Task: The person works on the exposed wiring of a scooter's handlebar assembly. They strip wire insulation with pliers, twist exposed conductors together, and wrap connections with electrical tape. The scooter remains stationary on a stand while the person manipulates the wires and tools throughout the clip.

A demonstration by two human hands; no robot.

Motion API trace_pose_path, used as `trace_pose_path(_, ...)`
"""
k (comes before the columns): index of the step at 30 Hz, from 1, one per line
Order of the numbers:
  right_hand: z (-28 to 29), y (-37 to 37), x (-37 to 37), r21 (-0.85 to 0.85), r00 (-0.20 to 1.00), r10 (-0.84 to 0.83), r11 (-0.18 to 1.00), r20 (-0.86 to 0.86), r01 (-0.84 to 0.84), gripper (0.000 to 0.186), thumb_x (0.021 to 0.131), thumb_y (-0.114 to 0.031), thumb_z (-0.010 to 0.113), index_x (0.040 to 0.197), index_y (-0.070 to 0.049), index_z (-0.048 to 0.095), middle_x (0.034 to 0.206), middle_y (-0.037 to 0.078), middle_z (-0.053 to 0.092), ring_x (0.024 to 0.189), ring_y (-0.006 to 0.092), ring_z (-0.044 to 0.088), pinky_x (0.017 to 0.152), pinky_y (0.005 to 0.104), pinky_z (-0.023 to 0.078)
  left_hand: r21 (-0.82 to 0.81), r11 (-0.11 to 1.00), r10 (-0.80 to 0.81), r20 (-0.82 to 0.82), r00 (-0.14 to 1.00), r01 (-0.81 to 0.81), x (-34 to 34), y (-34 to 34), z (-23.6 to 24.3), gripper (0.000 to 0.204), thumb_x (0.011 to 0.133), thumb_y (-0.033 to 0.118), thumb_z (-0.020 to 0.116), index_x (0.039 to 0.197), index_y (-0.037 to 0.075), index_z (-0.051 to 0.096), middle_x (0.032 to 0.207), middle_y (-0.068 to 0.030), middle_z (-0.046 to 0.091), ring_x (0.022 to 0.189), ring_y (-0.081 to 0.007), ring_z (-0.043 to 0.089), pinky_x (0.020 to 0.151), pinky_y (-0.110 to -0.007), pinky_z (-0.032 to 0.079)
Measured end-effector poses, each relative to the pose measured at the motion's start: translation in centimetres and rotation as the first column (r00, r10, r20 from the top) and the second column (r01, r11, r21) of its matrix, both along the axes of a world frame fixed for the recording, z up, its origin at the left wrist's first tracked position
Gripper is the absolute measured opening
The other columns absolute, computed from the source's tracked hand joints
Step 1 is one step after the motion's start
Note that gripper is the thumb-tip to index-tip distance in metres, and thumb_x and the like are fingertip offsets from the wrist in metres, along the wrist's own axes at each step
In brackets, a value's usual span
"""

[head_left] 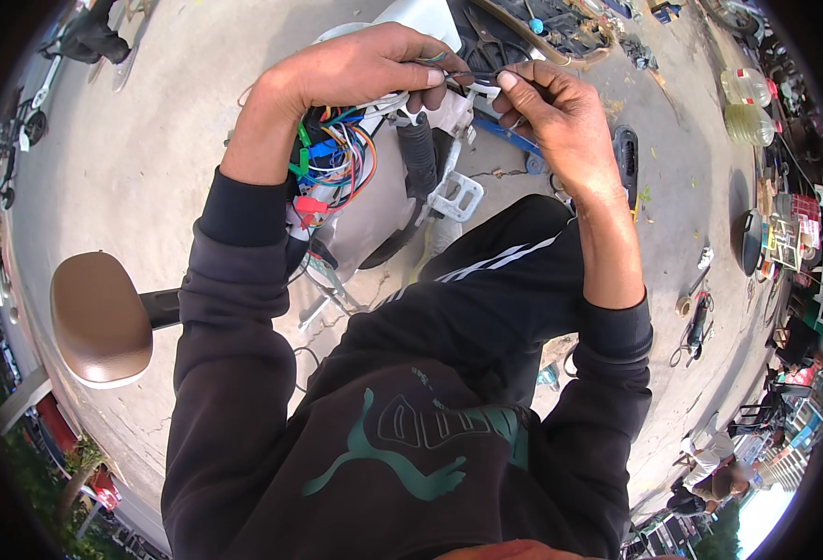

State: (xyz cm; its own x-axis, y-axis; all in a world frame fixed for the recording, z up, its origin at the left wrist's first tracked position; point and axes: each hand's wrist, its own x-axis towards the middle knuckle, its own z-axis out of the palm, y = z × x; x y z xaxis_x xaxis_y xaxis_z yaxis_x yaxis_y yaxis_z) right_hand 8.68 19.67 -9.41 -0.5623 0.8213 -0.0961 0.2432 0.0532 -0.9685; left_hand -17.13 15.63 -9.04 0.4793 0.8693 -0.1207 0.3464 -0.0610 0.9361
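My left hand [374,67] and my right hand [556,107] are raised at the top middle, thumbs and fingers pinched. A thin black wire [477,75] runs between them, gripped at both sides. What lies behind my fingers is hidden. Below my left hand hangs a tangle of coloured wires [366,154] with a green connector [302,157], a blue connector [323,149] and a red connector [309,207]. Beside them is a pale vehicle body with a black ribbed shock absorber [418,154] and a white pedal [456,198].
A brown padded seat [101,313] stands out at the left. Bottles of yellowish liquid [749,124] sit at the right, near cluttered parts. A black tool [698,327] and a tape roll [683,305] lie on the concrete. A person's legs [94,39] show at upper left.
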Motion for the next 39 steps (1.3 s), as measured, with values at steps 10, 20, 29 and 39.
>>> trace_pose_path(10, -1.7, 0.1, -0.3, -0.406, 0.987, -0.082, 0.914, -0.140, 0.019, 0.031, 0.103, -0.030, 0.062, 0.097, 0.000, 0.066, 0.070, 0.000, 0.058, 0.066, 0.0144, 0.059, 0.061, 0.0257, 0.044, 0.014, 0.998, 0.063, -0.016, 0.998, -0.063, -0.3, -0.2, -1.2, 0.032, 0.101, 0.020, 0.065, 0.121, -0.005, 0.067, 0.097, -0.0086, 0.070, 0.086, -0.0137, 0.066, 0.078, -0.029, 0.054)
trace_pose_path(20, -3.9, 1.3, 0.6, -0.500, 0.952, -0.056, 0.860, -0.300, -0.107, 0.033, 0.101, -0.031, 0.064, 0.101, 0.002, 0.069, 0.074, 0.003, 0.063, 0.070, 0.0167, 0.064, 0.064, 0.0285, 0.049, -0.068, 0.996, 0.049, -0.025, 0.998, -0.050, 0.1, 0.5, -1.3, 0.034, 0.105, 0.023, 0.060, 0.120, -0.006, 0.065, 0.098, -0.0087, 0.069, 0.083, -0.0137, 0.064, 0.079, -0.029, 0.053)
trace_pose_path(29, -2.7, 1.7, 2.4, -0.335, 0.954, -0.002, 0.937, -0.299, -0.102, 0.032, 0.103, -0.027, 0.064, 0.112, 0.003, 0.070, 0.083, 0.005, 0.069, 0.073, 0.0136, 0.063, 0.067, 0.0263, 0.050, -0.001, 0.996, 0.093, -0.052, 0.994, -0.093, 1.8, 1.2, -0.8, 0.033, 0.105, 0.025, 0.060, 0.117, -0.006, 0.064, 0.093, -0.0066, 0.066, 0.080, -0.0122, 0.061, 0.076, -0.028, 0.051)
trace_pose_path(39, 0.3, 0.4, 0.8, 0.302, 0.996, -0.050, 0.951, -0.073, 0.070, 0.021, 0.104, -0.020, 0.063, 0.111, -0.002, 0.072, 0.083, 0.006, 0.074, 0.076, 0.0138, 0.069, 0.071, 0.0291, 0.055, 0.528, 0.782, 0.440, -0.092, 0.893, -0.331, 3.4, 1.3, 2.5, 0.026, 0.108, 0.021, 0.056, 0.119, 0.002, 0.071, 0.093, -0.0049, 0.071, 0.081, -0.0124, 0.062, 0.078, -0.028, 0.051)
